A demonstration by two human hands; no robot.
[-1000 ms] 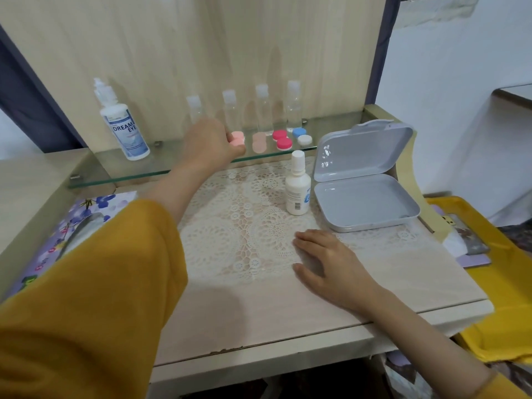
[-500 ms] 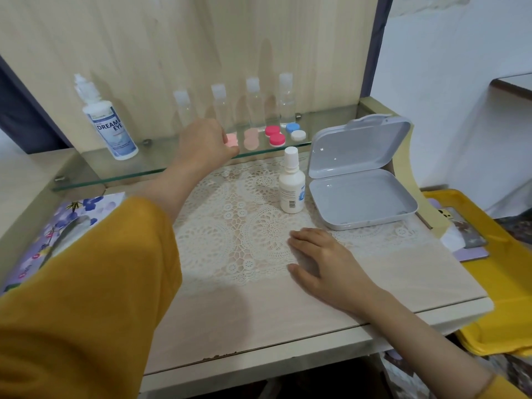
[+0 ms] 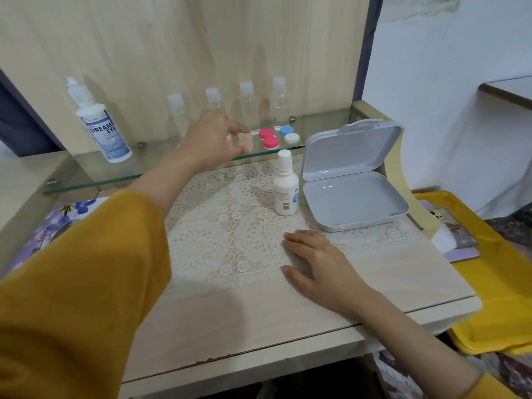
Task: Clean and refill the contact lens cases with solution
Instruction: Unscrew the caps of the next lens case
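On the glass shelf (image 3: 95, 175) at the back lie three lens cases: a pale pink one (image 3: 247, 143), a red-pink one (image 3: 269, 138) and a blue and white one (image 3: 288, 134). My left hand (image 3: 211, 136) reaches over the shelf and pinches the pale pink case between thumb and index finger; part of that case is hidden by my fingers. A small white solution bottle (image 3: 285, 185) stands capped on the lace mat (image 3: 218, 234). My right hand (image 3: 316, 263) rests flat on the table, holding nothing.
A large "Dream Eye" bottle (image 3: 100, 125) stands at the shelf's left end, and several clear small bottles (image 3: 247, 105) line its back. An open grey tin (image 3: 354, 197) sits right of the small bottle. A yellow tray (image 3: 503, 283) lies off the table's right edge.
My left hand's thumb and index finger have spread and closed around the pale pink case. My right hand has stayed flat on the table.
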